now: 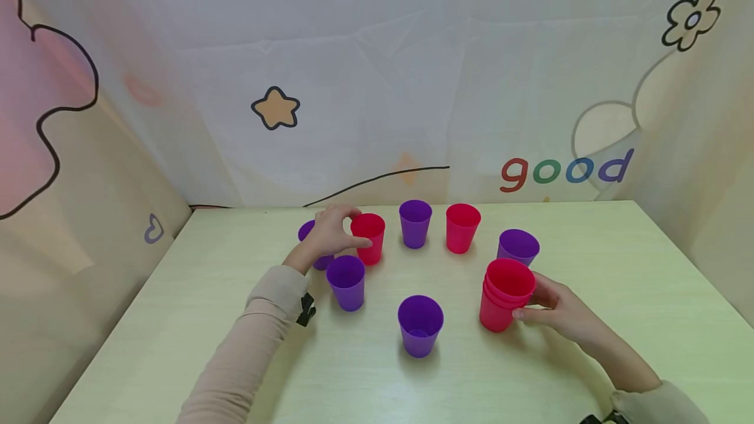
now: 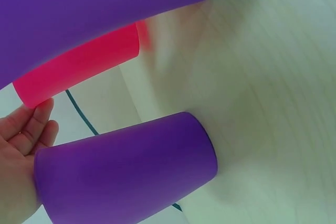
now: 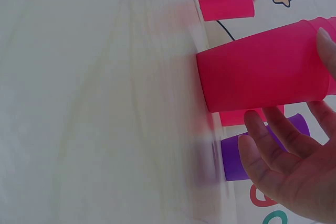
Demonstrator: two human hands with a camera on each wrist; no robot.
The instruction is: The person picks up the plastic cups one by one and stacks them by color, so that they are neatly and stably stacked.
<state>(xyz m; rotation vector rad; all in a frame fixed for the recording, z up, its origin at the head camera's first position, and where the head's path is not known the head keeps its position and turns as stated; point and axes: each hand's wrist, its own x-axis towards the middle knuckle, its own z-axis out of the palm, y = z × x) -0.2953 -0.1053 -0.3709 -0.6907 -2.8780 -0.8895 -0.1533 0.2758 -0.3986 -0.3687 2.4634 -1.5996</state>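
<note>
My left hand point(image 1: 331, 233) pinches a red cup point(image 1: 371, 247) near its rim at the back left, thumb in front and fingers behind. My right hand point(image 1: 564, 311) holds a stack of nested red cups point(image 1: 497, 309) between thumb and fingers; in the right wrist view its other fingers stretch out below the stack point(image 3: 262, 69). A purple cup point(image 1: 323, 262) is partly hidden behind the left hand, and another purple cup point(image 1: 347, 288) stands just in front. Behind the red stack is a purple cup point(image 1: 517, 245), its lower part covered.
A purple cup point(image 1: 415, 226) and a red cup point(image 1: 462, 231) stand upright at the back of the pale table point(image 1: 177, 345). One more purple cup point(image 1: 420, 332) stands at the front middle. A printed cloth point(image 1: 365, 84) hangs behind and at the sides.
</note>
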